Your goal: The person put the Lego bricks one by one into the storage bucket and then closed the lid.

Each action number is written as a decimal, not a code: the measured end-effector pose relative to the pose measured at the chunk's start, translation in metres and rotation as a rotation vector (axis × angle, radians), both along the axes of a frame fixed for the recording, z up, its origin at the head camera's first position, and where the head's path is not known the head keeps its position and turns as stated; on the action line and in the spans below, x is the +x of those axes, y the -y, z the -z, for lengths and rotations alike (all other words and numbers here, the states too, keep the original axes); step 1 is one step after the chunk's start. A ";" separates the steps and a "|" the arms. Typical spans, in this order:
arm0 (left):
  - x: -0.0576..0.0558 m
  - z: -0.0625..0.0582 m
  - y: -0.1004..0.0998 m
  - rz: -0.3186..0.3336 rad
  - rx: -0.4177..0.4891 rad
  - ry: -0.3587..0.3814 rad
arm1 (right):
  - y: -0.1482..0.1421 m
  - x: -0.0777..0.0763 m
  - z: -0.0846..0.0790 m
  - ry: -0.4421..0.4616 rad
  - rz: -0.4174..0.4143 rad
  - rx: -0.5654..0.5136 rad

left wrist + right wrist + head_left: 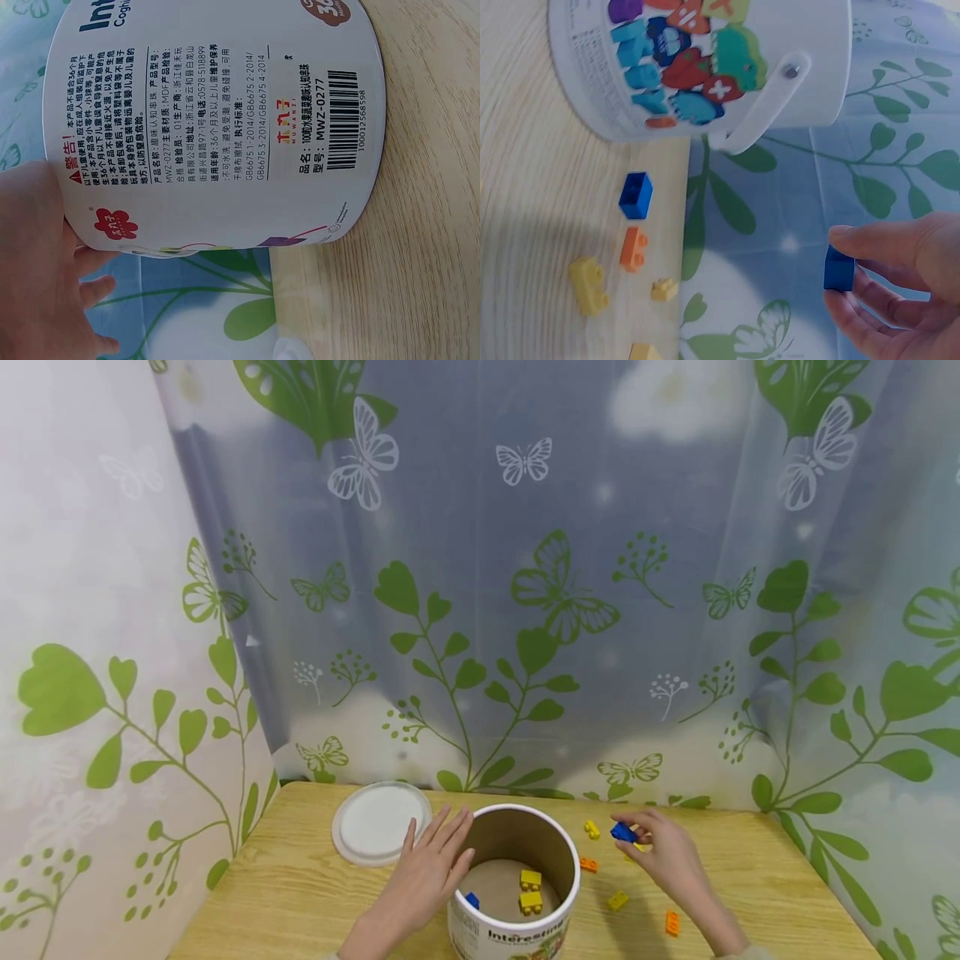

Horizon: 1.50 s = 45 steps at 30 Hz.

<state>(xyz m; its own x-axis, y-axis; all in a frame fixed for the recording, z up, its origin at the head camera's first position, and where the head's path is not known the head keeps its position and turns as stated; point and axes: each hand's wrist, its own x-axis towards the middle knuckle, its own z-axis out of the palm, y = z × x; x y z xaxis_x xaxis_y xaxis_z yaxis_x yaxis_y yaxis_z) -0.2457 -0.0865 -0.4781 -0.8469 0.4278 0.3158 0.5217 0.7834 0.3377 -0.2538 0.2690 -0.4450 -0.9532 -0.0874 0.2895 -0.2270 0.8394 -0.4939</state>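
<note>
My right hand [671, 852] pinches a blue building block [622, 832] between thumb and fingers, above the table to the right of a white bucket [513, 935]. The right wrist view shows the same held block [839, 268] at the fingertips. My left hand [427, 881] rests at the bucket's left rim with its fingers straight. In the left wrist view that hand [45, 262] lies against the bucket's printed side. Inside the bucket are two yellow blocks [531, 902] and a blue block [472, 900].
A white round lid [382, 821] lies left of the bucket. Right of it, several loose blocks lie on the wooden table [255, 893], among them an orange block [672, 922] and a yellow block [618, 900]. Another blue block [636, 195] lies near the bucket. Patterned curtains [465, 610] stand behind.
</note>
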 end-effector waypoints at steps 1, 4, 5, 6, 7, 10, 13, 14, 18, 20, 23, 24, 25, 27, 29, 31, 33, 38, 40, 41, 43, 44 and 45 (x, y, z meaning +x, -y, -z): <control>0.000 0.000 0.000 0.000 0.000 0.001 | 0.002 0.000 -0.001 -0.006 -0.003 -0.007; -0.001 0.001 0.001 -0.001 -0.003 0.004 | 0.008 0.001 -0.005 -0.029 -0.010 -0.031; -0.001 0.001 0.001 -0.001 -0.004 0.005 | 0.010 0.001 -0.006 -0.037 -0.013 -0.036; -0.001 0.001 0.001 -0.002 -0.006 0.005 | 0.013 0.002 -0.007 -0.044 -0.017 -0.043; -0.001 0.002 0.001 -0.002 -0.008 0.003 | 0.015 0.002 -0.009 -0.051 -0.022 -0.051; -0.002 0.002 0.001 -0.002 -0.011 0.000 | 0.024 0.002 -0.012 -0.065 -0.037 -0.081; -0.002 0.002 0.000 -0.003 -0.016 -0.010 | 0.032 0.003 -0.014 -0.080 -0.052 -0.103; -0.002 0.002 0.000 -0.004 -0.017 -0.011 | 0.035 0.002 -0.015 -0.088 -0.057 -0.105; -0.002 0.002 0.000 -0.006 -0.015 -0.013 | 0.048 0.001 -0.016 -0.120 -0.091 -0.129; -0.002 0.001 0.000 -0.008 -0.014 -0.010 | 0.055 0.001 -0.017 -0.129 -0.108 -0.147; -0.001 0.001 0.000 -0.010 -0.018 -0.008 | 0.066 0.000 -0.017 -0.132 -0.139 -0.182; -0.001 0.001 0.000 -0.009 -0.018 -0.008 | 0.069 -0.001 -0.016 -0.133 -0.149 -0.191; -0.001 0.001 0.000 -0.009 -0.019 -0.009 | 0.073 -0.001 -0.016 -0.134 -0.160 -0.204; -0.001 0.001 0.000 -0.008 -0.020 -0.010 | 0.079 -0.002 -0.014 -0.143 -0.189 -0.220; -0.001 0.001 0.000 -0.007 -0.020 -0.011 | 0.086 -0.003 -0.012 -0.150 -0.211 -0.222; -0.002 0.002 0.000 -0.008 -0.024 -0.013 | 0.092 -0.004 -0.009 -0.152 -0.224 -0.213; -0.002 0.002 0.000 -0.009 -0.024 -0.019 | 0.098 -0.004 -0.007 -0.149 -0.232 -0.196; -0.001 0.000 -0.001 -0.004 -0.016 -0.028 | 0.113 -0.005 -0.002 -0.127 -0.253 -0.143; -0.001 0.000 0.000 -0.003 -0.015 -0.023 | 0.117 -0.007 0.000 -0.117 -0.266 -0.130; -0.001 0.000 0.000 -0.002 -0.018 -0.021 | 0.120 -0.008 0.001 -0.116 -0.271 -0.123; -0.001 0.000 0.000 0.001 -0.020 -0.021 | 0.123 -0.009 0.004 -0.113 -0.279 -0.116; -0.001 0.000 0.000 0.002 -0.021 -0.018 | 0.125 -0.010 0.006 -0.109 -0.283 -0.116; -0.001 0.001 0.000 0.004 -0.023 -0.017 | 0.126 -0.011 0.007 -0.103 -0.288 -0.119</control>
<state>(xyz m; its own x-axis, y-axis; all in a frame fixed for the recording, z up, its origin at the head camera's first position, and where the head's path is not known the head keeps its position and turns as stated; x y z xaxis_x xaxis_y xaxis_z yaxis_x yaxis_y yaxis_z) -0.2470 -0.0867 -0.4787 -0.8398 0.4381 0.3207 0.5302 0.7889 0.3107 -0.2645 0.1432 -0.4519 -0.8591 -0.3092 0.4078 -0.5010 0.6708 -0.5468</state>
